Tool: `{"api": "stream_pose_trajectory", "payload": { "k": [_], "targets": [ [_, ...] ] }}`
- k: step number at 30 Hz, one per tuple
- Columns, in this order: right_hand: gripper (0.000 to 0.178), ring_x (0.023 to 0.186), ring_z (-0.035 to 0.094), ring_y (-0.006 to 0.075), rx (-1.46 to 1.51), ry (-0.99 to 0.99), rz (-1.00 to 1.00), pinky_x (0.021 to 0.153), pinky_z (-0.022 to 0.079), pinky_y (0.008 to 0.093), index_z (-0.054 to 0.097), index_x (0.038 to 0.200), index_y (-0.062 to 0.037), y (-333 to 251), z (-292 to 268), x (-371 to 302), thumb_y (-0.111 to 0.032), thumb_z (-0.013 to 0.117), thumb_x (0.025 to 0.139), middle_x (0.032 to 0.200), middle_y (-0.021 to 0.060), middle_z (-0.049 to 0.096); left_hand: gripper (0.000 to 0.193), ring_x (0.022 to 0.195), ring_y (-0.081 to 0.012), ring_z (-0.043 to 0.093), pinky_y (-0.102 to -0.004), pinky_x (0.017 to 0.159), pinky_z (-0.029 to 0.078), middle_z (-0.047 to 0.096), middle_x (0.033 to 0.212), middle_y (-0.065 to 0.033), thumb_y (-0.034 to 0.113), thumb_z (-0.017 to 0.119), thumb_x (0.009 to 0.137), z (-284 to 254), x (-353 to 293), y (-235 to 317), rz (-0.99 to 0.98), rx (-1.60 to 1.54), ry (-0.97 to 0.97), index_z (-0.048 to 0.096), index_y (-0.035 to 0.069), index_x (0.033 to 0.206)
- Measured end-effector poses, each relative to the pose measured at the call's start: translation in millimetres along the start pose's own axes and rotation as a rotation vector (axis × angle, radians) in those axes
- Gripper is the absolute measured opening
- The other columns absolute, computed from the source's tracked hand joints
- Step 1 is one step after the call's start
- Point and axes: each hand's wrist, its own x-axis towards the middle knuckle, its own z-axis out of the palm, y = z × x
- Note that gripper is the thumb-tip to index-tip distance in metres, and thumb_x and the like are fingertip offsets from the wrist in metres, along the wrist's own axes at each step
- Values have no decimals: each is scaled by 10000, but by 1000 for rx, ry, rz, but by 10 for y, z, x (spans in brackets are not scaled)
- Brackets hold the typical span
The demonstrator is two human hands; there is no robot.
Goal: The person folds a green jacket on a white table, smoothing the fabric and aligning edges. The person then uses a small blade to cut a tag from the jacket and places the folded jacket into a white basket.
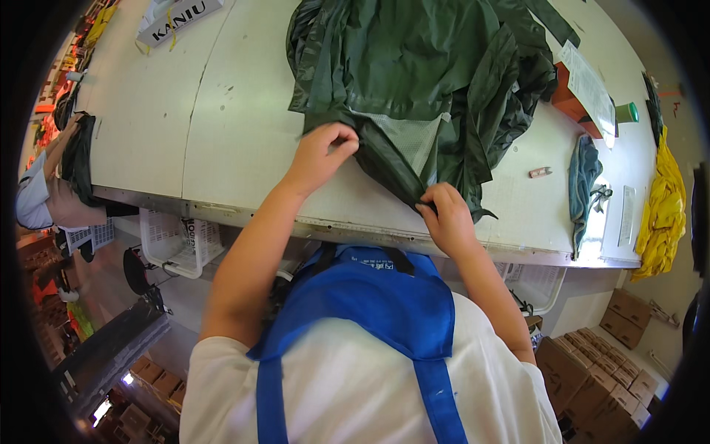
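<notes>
A dark green rain jacket (pixel 414 63), thin and shiny, lies spread on the white table with its near edge toward me. A pale mesh lining (pixel 403 137) shows between its folds. My left hand (pixel 323 154) pinches the jacket's edge left of the mesh, thumb and fingers pressed together. Lower and to the right, my right hand (pixel 447 214) grips the same edge near the table's front. Between both hands the strip of edge is stretched into a slanting line. The jacket's far end runs out of view at the top.
On the table (pixel 251 96) stand a white box (pixel 177 21) at far left and an orange box (pixel 568 96) at right. A blue-grey cloth (pixel 583 185) and small pinkish object (pixel 541 172) lie right. Yellow fabric (pixel 660 214) hangs off the right end. At far left, another person (pixel 48 185) handles dark fabric.
</notes>
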Motion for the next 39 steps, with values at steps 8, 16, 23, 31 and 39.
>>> {"api": "stream_pose_trajectory", "payload": {
  "k": [8, 16, 23, 31, 39],
  "targets": [
    [195, 795, 591, 278, 149, -426, 99, 721, 492, 358, 573, 902, -49, 253, -262, -388, -49, 675, 737, 858, 116, 578, 437, 1069, -205, 548, -369, 941, 436, 586, 1173, -98, 288, 493, 931, -356, -283, -519, -678, -1082, 135, 455, 37, 1286],
    [839, 1093, 544, 425, -619, 558, 1058, 929, 432, 468, 379, 1322, 61, 3049, -1386, -289, -564, 608, 811, 1218, 330, 495, 469, 946, -147, 586, -297, 800, 475, 605, 1084, -33, -24, 662, 759, -213, -444, -129, -666, -718, -86, 489, 39, 1191],
    [639, 936, 637, 332, -227, 462, 1176, 850, 481, 376, 384, 1219, 92, 3444, -1313, -336, -230, 659, 740, 967, 256, 647, 746, 931, -124, 564, -276, 739, 460, 528, 1232, -31, -110, 564, 729, -195, -693, 107, -631, -911, 60, 352, 79, 1419],
    [555, 908, 641, 367, -582, 268, 1125, 820, 487, 410, 560, 1055, 74, 3338, -1476, -362, -393, 643, 769, 952, 258, 656, 816, 1111, -157, 523, -295, 894, 455, 445, 1353, -56, -151, 512, 691, -154, -652, 128, -586, -930, 48, 312, 80, 1447],
    [130, 582, 483, 88, 523, 575, 827, 536, 399, 217, 569, 932, -17, 2149, -1304, -331, -126, 508, 899, 730, 10, 515, 835, 1237, -212, 464, -332, 1020, 384, 436, 1381, -92, -154, 497, 660, -248, -693, -8, -579, -694, 90, 300, 51, 1445]
  ]
}}
